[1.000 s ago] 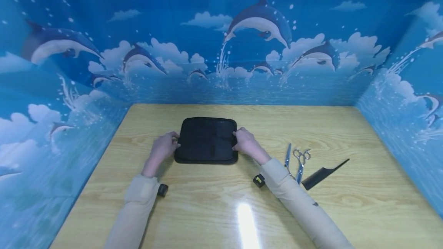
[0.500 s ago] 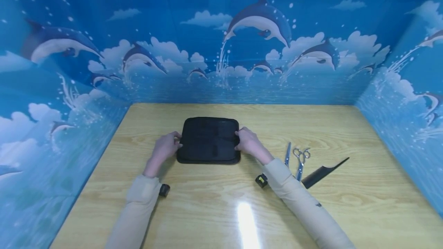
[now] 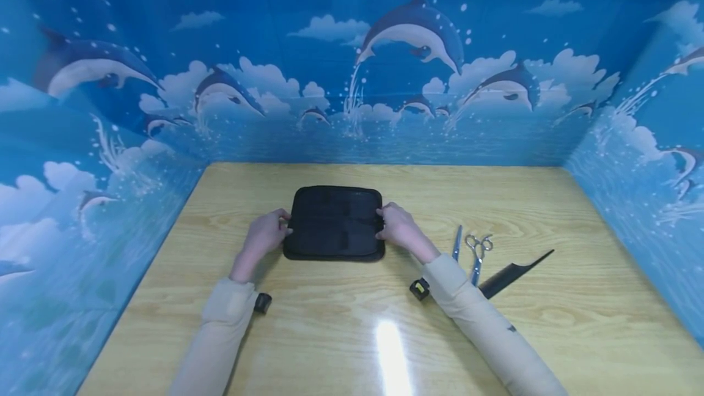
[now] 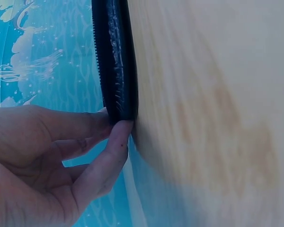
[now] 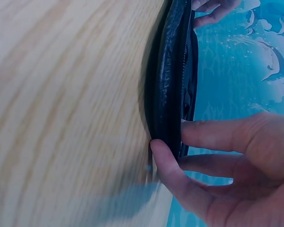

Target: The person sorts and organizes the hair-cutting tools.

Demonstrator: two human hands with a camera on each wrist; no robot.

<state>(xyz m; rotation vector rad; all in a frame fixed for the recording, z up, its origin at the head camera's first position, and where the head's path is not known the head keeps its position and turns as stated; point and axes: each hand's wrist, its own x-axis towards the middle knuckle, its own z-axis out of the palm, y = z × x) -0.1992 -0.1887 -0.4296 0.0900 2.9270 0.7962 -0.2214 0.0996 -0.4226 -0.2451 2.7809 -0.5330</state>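
A black zipped case (image 3: 334, 225) is occupying the far half of the wooden table (image 3: 324, 316), its long axis running left to right, roughly parallel to the back edge. The left hand (image 3: 266, 232) is pinching its left end, the right hand (image 3: 400, 225) its right; beyond, silver scissors (image 3: 476, 269) and a black comb (image 3: 511, 274) are lying near the right sleeve (image 3: 478, 316).

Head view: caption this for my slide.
Left hand and right hand pinch a black case by opposite sides, scissors and comb lying nearby.
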